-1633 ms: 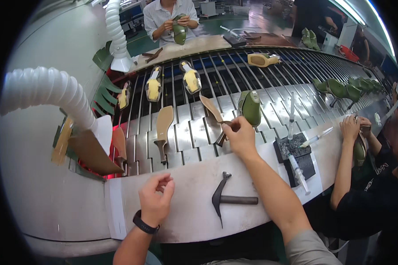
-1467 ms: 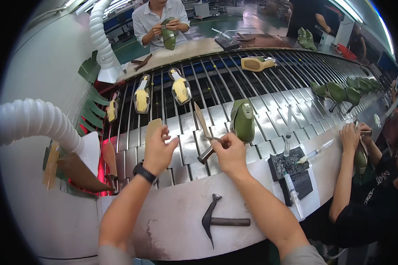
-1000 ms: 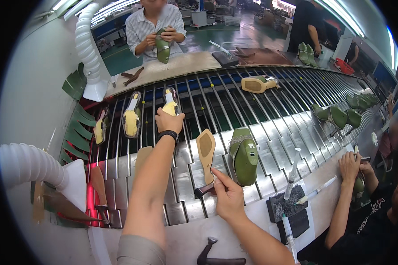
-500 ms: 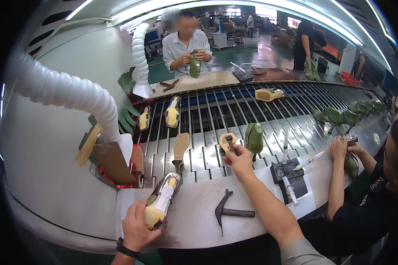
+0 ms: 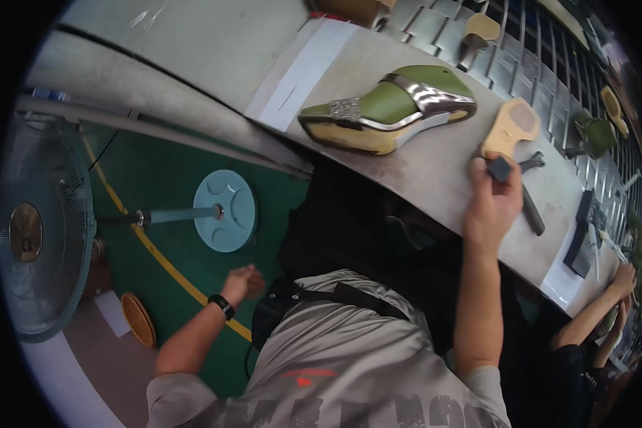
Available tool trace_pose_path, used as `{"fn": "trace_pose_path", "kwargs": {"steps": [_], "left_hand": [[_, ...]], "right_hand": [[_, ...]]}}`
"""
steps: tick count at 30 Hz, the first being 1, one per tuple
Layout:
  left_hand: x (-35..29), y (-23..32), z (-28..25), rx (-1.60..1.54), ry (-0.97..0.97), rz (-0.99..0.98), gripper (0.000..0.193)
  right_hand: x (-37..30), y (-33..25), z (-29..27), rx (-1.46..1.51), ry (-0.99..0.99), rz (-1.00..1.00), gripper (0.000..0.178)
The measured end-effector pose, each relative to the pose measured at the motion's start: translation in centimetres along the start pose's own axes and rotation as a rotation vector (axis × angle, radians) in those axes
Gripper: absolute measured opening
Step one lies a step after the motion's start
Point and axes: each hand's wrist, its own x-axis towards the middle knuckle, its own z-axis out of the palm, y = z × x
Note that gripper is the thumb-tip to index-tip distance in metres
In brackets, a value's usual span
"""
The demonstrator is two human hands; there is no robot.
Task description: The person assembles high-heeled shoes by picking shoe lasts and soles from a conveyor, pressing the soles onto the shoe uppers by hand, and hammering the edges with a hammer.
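My right hand grips a tan shoe sole by its dark heel, over the workbench. The square heel tip faces up between thumb and fingers. A hammer lies on the bench beside this hand, its middle partly hidden. On its side to the left rests a green and silver shoe upper on a last, touched by neither hand. My left hand hangs off the bench near my waist, above the floor. Its fingers are loosely bent and slightly apart, with nothing visible in them.
A standing fan with a round blue base is on the green floor at left. Beyond the bench runs a slatted conveyor with soles and green shoes. At right, a co-worker's hands work near a dark block with syringes.
My view has swung down and left. My left hand has let go of the shoe upper, which now lies on the bench. My right hand has brought the sole from the conveyor over the bench.
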Motion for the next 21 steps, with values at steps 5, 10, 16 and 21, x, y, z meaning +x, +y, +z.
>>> {"fn": "trace_pose_path", "kwargs": {"steps": [5,10,16,21], "left_hand": [[-1.1,-9.6,2.1,-0.593,-0.372,-0.274,0.055],[-4.3,-7.4,2.8,-0.926,-0.730,-0.347,0.068],[-3.2,-7.2,2.2,-1.013,-0.737,-0.346,0.067],[-3.5,-3.0,2.9,-0.629,-0.360,-0.232,0.061]], "right_hand": [[-0.4,0.1,-2.9,-0.229,-0.189,-0.011,0.027],[-3.1,-4.5,-2.3,-0.855,-0.108,-0.374,0.053],[-11.5,-6.3,-5.7,-0.402,-0.936,0.413,0.014],[-13.5,-2.7,-7.8,-0.342,-1.097,0.755,0.026]]}}
